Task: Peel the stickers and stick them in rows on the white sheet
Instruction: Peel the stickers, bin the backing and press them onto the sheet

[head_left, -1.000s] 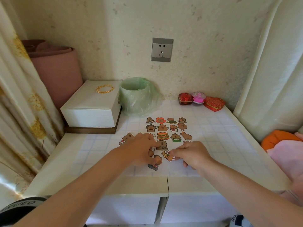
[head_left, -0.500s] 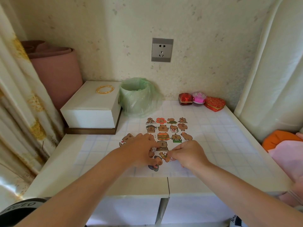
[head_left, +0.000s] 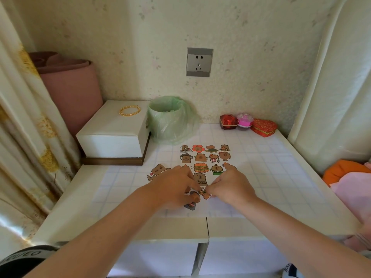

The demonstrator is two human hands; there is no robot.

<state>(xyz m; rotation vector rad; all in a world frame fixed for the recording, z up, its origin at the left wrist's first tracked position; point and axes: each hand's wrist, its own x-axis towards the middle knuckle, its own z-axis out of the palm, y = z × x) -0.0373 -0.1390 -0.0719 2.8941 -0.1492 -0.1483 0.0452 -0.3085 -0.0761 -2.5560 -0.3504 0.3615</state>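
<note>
Gridded white tabletop [head_left: 281, 169]: one green-bagged bin [head_left: 170, 119], one white lidded box [head_left: 116, 133], three red-and-pink trinket boxes [head_left: 244, 122]. Left hand [head_left: 172, 187] and right hand [head_left: 230, 185] apparently pinch one small brown sticker [head_left: 205, 195] over the white paper sheet [head_left: 224, 207].

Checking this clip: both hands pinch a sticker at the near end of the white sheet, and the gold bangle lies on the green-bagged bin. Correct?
Not quite. The head view shows the gold bangle lying on the white box, beside the bin. The rest holds: the left hand and right hand pinch a sticker at the near end of the white sheet.
</note>
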